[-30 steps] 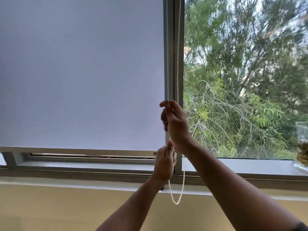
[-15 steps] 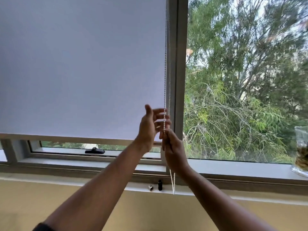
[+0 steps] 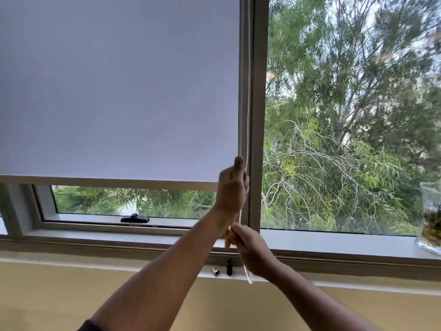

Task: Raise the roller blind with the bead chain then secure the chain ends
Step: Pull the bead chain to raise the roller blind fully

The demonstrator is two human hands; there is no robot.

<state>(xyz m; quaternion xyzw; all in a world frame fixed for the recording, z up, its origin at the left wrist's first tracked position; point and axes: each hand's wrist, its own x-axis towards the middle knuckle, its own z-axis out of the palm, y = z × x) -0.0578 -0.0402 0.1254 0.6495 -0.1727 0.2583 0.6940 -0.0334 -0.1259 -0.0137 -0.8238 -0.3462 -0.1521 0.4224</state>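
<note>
Beyond the grey sill [image 3: 334,242] stand trees; left hand [image 3: 231,189] and right hand [image 3: 253,249] each clasp the bead chain [image 3: 248,103].

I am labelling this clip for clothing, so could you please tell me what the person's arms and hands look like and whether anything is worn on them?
Both forearms are bare. The left hand and right hand wear no gloves, and no rings or watch show. Only a dark sleeve edge shows on the left arm, at the bottom of the frame.

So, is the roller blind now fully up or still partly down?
Partly down. The roller blind covers most of the pane; only a low strip of glass shows under its bottom bar.
</note>
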